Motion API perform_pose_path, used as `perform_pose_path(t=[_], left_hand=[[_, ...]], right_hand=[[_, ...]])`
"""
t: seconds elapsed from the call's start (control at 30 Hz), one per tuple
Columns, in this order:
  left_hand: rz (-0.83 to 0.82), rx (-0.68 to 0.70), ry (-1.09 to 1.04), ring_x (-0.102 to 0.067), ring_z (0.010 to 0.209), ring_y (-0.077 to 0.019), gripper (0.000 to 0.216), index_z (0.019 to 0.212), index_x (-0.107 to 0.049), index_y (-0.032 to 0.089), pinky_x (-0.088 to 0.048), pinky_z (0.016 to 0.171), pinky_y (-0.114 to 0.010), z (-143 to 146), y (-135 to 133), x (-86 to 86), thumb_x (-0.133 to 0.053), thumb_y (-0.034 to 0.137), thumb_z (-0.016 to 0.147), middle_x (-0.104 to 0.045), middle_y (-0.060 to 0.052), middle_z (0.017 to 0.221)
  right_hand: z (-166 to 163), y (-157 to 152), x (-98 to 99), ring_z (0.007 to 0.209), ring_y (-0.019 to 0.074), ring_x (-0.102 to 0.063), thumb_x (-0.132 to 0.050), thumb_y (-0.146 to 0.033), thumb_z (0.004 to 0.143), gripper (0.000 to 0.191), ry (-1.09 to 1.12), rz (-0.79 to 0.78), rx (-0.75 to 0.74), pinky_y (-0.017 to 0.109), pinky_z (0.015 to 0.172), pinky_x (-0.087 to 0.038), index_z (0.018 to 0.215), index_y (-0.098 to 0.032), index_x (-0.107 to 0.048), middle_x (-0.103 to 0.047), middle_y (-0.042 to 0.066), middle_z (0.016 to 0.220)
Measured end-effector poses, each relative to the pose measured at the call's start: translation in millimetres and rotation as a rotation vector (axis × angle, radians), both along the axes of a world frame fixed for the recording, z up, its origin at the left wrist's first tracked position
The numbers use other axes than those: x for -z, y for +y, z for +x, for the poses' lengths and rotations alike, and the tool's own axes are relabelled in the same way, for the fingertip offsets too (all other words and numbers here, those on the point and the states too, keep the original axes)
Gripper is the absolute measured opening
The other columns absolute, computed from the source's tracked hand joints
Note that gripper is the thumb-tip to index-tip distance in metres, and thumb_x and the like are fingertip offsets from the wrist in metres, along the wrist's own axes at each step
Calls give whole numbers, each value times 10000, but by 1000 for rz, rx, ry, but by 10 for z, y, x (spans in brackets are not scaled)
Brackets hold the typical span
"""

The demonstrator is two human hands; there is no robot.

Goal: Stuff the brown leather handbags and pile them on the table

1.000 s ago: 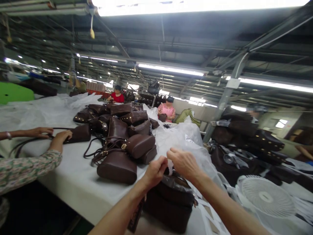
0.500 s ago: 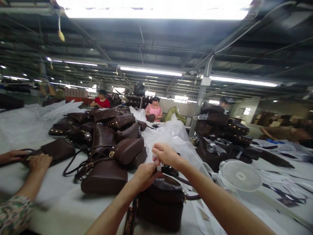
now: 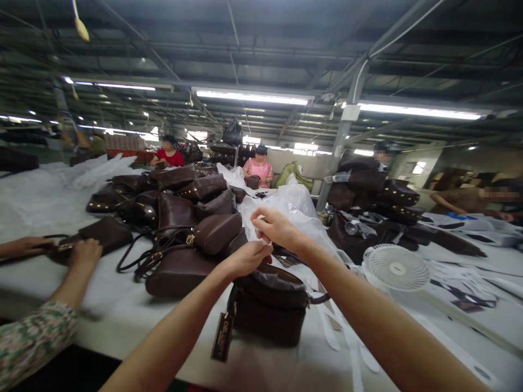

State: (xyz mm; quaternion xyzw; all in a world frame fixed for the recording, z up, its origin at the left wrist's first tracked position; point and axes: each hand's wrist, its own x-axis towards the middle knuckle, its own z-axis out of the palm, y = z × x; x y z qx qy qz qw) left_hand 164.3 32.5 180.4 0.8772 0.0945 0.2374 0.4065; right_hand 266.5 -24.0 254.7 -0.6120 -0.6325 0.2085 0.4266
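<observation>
A dark brown handbag [image 3: 267, 316] stands upright in front of me, its top open on a pale lining. From its left side hangs a black tag [image 3: 223, 337] with gold lettering. My left hand [image 3: 248, 258] is just above the bag's left rim with its fingers closed; whatever they may hold is hidden. My right hand [image 3: 274, 226], fingers curled in a pinch, is slightly higher and beyond the left one, close to it. I cannot make out anything between its fingertips. The bag's handle [image 3: 318, 298] sticks out at its right side.
Brown bags [image 3: 183, 275] are heaped ahead on the left. A co-worker's hand [image 3: 85, 253] touches another bag [image 3: 107, 235] at the far left. A white fan [image 3: 395, 267] lies to the right, near white strips [image 3: 327, 329]. White wrapping [image 3: 298, 204] lies beyond my hands.
My hands have drawn slightly apart, the right one higher and its fingers looser. The view has tipped down, showing more of the handbag and its tag.
</observation>
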Motion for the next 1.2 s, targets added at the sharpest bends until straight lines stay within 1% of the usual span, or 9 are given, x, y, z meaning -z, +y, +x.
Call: perform_pose_path(t=[0.23,0.33,0.4,0.53,0.63,0.77,0.9,1.03,1.2], left_hand=[[78,19,9,-436,500,-128,349,559,-545,193,-350,512,-257,77,14,216,-439,240,889,-521,-4,545],[67,34,42,-427,502,-126,364,561,-535,184,-335,507,-255,28,70,149,-434,279,897,-502,3,535],[47,51,103,-418,495,-122,399,563,-537,176,-328,506,-253,-16,118,40,-424,343,907,-490,11,523],[-5,143,230,-378,479,-105,424,596,-545,168,-313,501,-239,-57,209,-167,-431,446,896,-471,33,525],[66,159,299,-369,471,-106,461,567,-525,171,-311,499,-235,-37,222,-243,-398,451,912,-434,36,499],[338,-68,222,-454,519,-130,374,613,-570,169,-368,535,-237,-121,25,-244,-461,361,915,-490,14,549],[619,-405,-227,-580,784,-174,276,880,-627,176,-459,752,-284,-350,-375,-9,-364,203,960,-626,-66,822],[805,-261,-51,-578,845,-229,137,985,-598,177,-463,766,-362,-404,-643,438,-492,204,901,-650,-84,920],[810,-247,48,-545,756,-208,103,776,-540,189,-427,776,-379,-354,-716,763,-523,160,873,-613,-29,767]], right_hand=[[-257,-74,233,438,73,-351,-419,-164,805,143,43,168,-152,170,428,-275,785,-203,-554,-335,-92,487],[-154,-140,191,466,85,-434,-400,-245,853,212,106,138,-151,180,454,-353,973,-204,-570,-470,-70,564],[-30,-215,105,642,116,-588,-413,-313,876,377,80,174,-124,224,572,-471,1232,-213,-484,-641,11,865],[160,-413,56,1235,295,-492,-649,-432,766,718,-466,221,71,450,998,-410,1382,-173,-385,-456,170,1393],[164,-532,197,1264,385,-443,-769,-367,680,541,-969,77,108,540,1076,-270,1129,-121,-594,-585,213,1229],[149,-589,380,915,323,-651,-570,-182,824,138,-1119,-137,142,404,822,-449,930,-119,-633,-688,186,932],[267,-615,428,822,263,-658,-461,-116,825,152,-1006,-165,121,307,675,-426,892,-147,-593,-693,152,904],[348,-649,430,680,207,-646,-471,-120,755,89,-498,-293,-9,262,576,-429,775,-181,-533,-672,77,732],[369,-702,456,518,158,-625,-452,-138,726,96,355,-671,-107,233,477,-469,795,-183,-501,-626,13,621]])
